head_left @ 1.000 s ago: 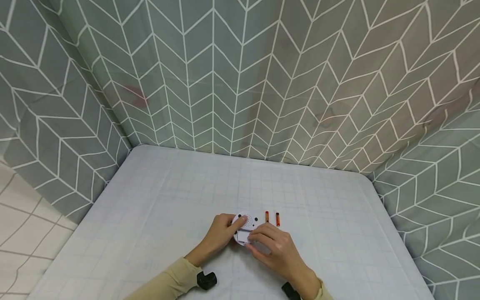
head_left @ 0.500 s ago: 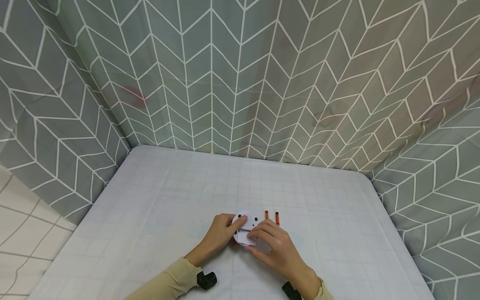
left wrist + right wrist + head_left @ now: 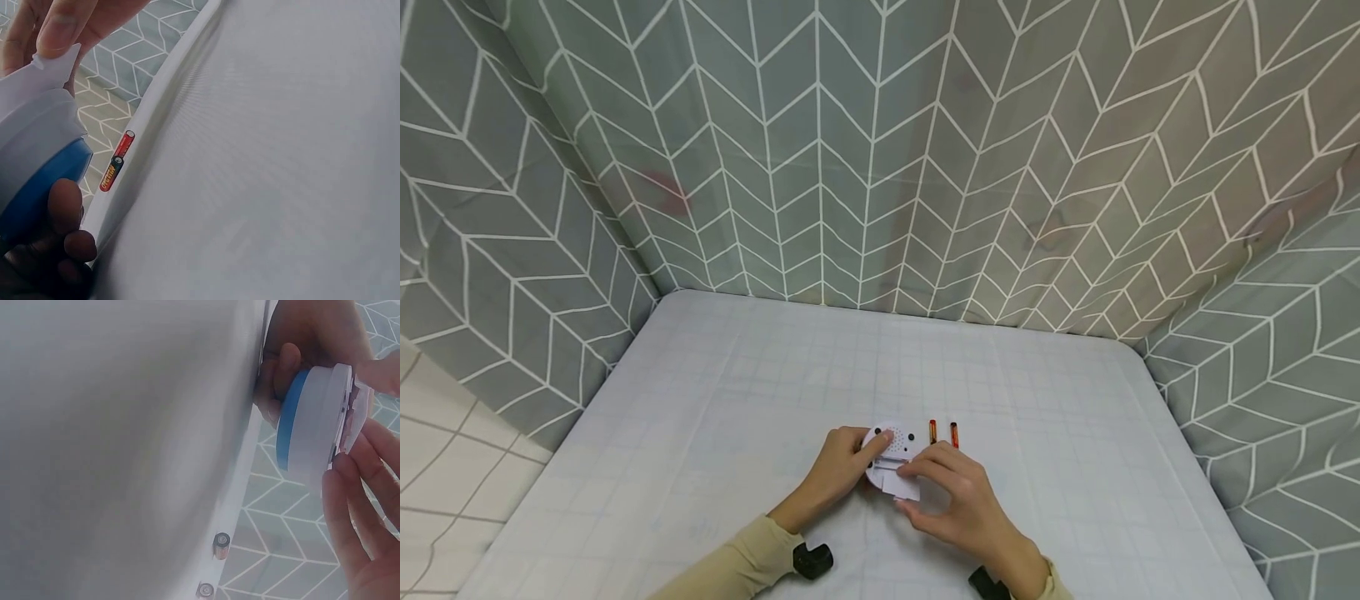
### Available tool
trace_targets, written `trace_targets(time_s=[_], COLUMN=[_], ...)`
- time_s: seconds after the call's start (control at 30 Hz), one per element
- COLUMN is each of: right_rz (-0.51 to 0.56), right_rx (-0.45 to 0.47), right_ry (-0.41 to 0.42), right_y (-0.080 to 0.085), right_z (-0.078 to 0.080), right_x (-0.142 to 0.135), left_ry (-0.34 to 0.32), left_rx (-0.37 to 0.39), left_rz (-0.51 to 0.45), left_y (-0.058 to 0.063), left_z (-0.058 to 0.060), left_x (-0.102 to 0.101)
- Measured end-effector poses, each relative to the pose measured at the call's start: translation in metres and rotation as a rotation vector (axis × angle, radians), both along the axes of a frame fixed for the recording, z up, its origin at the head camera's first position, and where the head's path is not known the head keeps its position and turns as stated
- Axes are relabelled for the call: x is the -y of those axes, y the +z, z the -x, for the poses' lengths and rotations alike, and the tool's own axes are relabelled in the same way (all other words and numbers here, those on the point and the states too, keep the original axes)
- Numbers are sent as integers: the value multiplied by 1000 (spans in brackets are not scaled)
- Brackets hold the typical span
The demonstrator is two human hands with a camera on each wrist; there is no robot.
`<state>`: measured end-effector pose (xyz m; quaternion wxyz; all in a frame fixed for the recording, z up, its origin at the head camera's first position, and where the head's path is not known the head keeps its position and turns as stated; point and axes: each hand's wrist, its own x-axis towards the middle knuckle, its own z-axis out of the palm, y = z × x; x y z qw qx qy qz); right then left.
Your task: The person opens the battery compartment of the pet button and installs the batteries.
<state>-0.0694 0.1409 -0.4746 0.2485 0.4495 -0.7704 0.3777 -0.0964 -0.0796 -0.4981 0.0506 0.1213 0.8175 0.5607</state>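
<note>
My left hand [image 3: 841,460] grips a round white device [image 3: 898,442] with a blue far side, its thumb on the face with the small speaker holes. A white battery cover [image 3: 906,487] lies askew at the device's near side. The thumb and fingers of my right hand [image 3: 961,493] pinch this cover. In the right wrist view the cover [image 3: 357,420] stands tilted off the device's face, and the blue part [image 3: 292,425] shows on the opposite side. Two red-and-black batteries, a left one [image 3: 933,430] and a right one [image 3: 954,434], lie beyond my right hand.
A white cloth covers the table [image 3: 760,367]. Grey curtains [image 3: 850,167] with white chevron lines stand behind it and at both sides. Black wrist cameras, such as the left one [image 3: 813,562], sit on both wrists.
The battery cover has slid toward the near right and come out of line with the device. My right hand has shifted slightly the same way with it. My left hand stays put.
</note>
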Motion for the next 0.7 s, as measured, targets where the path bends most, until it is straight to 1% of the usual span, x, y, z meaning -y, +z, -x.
trace_targets(time_s=[0.13,0.3,0.53,0.7], right_rz=[-1,-13,-17,-39], right_rx=[19,31,51,85], right_ry=[10,-8,-84,-138], right_y=[-2,-2,0,0], right_z=[0,-1,3,6], right_x=[-2,-9,-23,-32], left_ry=[5,4,8,4], left_rx=[-24,-9,-3,9], left_rz=[22,29,33,26], left_y=[-1,0,0,-1], left_z=[0,0,0,0], left_x=[0,-1,-1,-1])
